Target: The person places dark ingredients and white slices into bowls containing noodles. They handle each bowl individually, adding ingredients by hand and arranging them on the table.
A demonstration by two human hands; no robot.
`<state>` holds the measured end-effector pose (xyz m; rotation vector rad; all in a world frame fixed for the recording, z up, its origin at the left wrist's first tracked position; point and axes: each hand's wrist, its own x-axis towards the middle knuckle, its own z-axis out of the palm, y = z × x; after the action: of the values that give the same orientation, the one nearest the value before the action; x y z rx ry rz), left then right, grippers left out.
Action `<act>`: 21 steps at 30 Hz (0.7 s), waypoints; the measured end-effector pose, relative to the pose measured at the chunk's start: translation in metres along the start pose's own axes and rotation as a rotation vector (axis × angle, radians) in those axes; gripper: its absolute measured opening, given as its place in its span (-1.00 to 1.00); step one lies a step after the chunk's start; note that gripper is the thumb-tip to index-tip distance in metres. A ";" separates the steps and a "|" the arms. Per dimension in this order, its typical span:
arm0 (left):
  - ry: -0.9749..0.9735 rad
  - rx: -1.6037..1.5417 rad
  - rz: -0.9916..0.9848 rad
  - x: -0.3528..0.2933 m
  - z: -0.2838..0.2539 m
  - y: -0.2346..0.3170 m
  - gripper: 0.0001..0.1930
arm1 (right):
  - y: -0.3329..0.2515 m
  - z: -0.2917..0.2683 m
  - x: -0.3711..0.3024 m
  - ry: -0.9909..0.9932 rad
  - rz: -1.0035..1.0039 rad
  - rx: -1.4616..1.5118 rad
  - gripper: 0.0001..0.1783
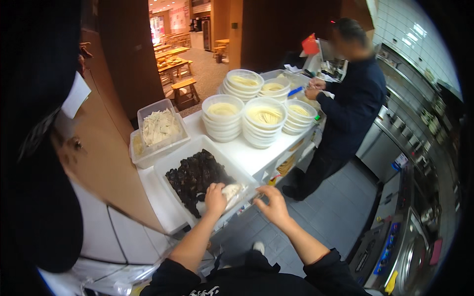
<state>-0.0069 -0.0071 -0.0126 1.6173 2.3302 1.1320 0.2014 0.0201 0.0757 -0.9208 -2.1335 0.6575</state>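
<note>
A translucent rectangular tub holds a heap of dark, wrinkled pieces that look like soaked wood ear fungus. Inside its near right part lies a pale, crumpled lump, whose kind I cannot make out. My left hand reaches into the tub between the dark heap and this lump, fingers curled downward; their tips are hidden. At the tub's right corner is my right hand, thumb and forefinger apart near the rim, with nothing clearly seen between them.
Stacked white bowls of pale noodles stand behind the tub on the white counter. To its left is a bin of pale strips. A co-worker in dark clothes stands at the counter's far right. Stoves line the right side.
</note>
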 end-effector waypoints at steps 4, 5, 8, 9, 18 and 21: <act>-0.152 0.198 -0.159 -0.006 0.002 -0.042 -0.76 | 0.095 0.055 0.070 -0.202 0.135 0.032 -0.51; -0.158 0.217 -0.160 -0.002 0.002 -0.048 -0.77 | 0.110 0.068 0.093 -0.285 0.181 0.084 -0.48; -0.120 0.235 -0.163 -0.009 -0.008 -0.056 -0.77 | 0.126 0.104 0.121 -0.699 0.204 0.209 -0.42; -0.130 0.230 -0.218 -0.017 -0.013 -0.057 -0.77 | 0.126 0.113 0.116 -0.724 0.174 0.140 -0.44; 0.397 0.106 -0.528 -0.050 -0.074 -0.054 -0.84 | 0.084 0.172 0.069 -0.604 0.091 0.434 -0.62; 0.494 -0.097 -0.565 -0.039 -0.079 -0.060 -0.88 | 0.077 0.179 0.072 -0.603 0.099 0.393 -0.61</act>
<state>-0.0721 -0.0905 -0.0048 0.6029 2.6893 1.5730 0.0599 0.0937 -0.0576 -0.6620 -2.3347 1.4953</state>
